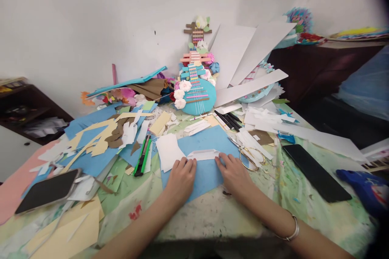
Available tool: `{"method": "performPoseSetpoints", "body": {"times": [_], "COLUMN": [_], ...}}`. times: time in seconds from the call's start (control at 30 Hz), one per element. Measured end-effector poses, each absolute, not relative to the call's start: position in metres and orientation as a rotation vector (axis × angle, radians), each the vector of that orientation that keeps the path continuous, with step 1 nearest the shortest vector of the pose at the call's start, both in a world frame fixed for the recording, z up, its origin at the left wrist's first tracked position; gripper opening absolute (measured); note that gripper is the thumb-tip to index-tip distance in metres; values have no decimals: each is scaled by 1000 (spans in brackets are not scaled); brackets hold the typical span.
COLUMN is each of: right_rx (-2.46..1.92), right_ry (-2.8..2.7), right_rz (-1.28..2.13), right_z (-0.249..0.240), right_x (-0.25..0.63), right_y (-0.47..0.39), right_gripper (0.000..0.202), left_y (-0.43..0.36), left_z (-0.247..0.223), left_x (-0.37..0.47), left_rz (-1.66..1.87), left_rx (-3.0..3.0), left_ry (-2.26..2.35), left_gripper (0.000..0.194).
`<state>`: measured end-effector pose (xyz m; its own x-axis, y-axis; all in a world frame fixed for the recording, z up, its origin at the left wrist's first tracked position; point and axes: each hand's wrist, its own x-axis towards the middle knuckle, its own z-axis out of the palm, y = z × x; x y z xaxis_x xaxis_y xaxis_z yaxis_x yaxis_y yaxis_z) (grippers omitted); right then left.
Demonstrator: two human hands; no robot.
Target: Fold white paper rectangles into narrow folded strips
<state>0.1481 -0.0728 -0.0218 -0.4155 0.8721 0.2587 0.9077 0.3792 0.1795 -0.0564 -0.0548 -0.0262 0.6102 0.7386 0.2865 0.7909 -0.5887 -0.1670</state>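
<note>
Hands and folded paper at a covered work surface (209,226), as I view them remotely through the head camera. A folded white paper strip (203,153) lies crosswise on a blue sheet (205,178), centred between the left and right edges of the surface. I have the left hand (182,176) at the strip's left end, its fingers bent and held close together. I have the right hand (232,172) at the opposite end, its fingers bent and slightly spread, the fingertips on the paper. Both thumbs are largely hidden, so I cannot tell whether either hand pinches the strip or only presses it. A bangle (294,228) encircles the right wrist. A stack of white paper pieces (169,151) overlaps the sheet's left edge, just beside the left hand; farther left lies a green cutter (142,156). At the sheet's right edge I see gold-handled scissors (257,164), and beyond its far corner, black pens (227,120). A smartphone (48,190) lies toward the near left corner of the surface, and a flat black device (316,172) toward its right edge. Near the far edge stands a turquoise lute-shaped model (200,103) with pale flowers.
</note>
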Motion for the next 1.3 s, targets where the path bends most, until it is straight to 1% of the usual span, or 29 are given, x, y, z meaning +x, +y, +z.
{"method": "performPoseSetpoints", "body": {"times": [0.17,0.33,0.47,0.57,0.67,0.73,0.8,0.87,1.0,1.3], "right_rx": [-1662,-1636,-1676,-1676,-1533,-1392,-1318,-1301,-1236,-1088], "right_ry": [-2357,-2196,-2178,-2187,-2279,-2370,-2407,-2389,-2408,-2600], "right_rz": [-234,58,102,-1,-266,-415,-487,-529,-618,-568], "right_z": [-25,-26,-24,-24,-26,-28,-30,-33,-32,-6], "right_x": [155,165,166,164,162,161,160,160,163,159], "right_y": [-67,-60,-59,-60,-62,-62,-60,-55,-43,-26], "right_gripper": [37,38,38,38,35,31,26,22,15,18], "left_y": [-55,-54,-55,-55,-53,-48,-42,-35,-25,-22], "left_z": [-27,-28,-29,-30,-30,-29,-29,-29,-29,-20], "left_x": [-58,-58,-56,-56,-57,-59,-61,-63,-66,-62], "left_rz": [-305,-343,-383,-428,-503,-576,-654,-719,-779,-654], "left_rx": [-2533,-2538,-2522,-2525,-2547,-2570,-2590,-2604,-2633,-2643], "left_ry": [-1274,-1245,-1241,-1237,-1230,-1222,-1212,-1197,-1134,-975], "left_gripper": [36,41,38,36,34,26,17,15,18,24]}}
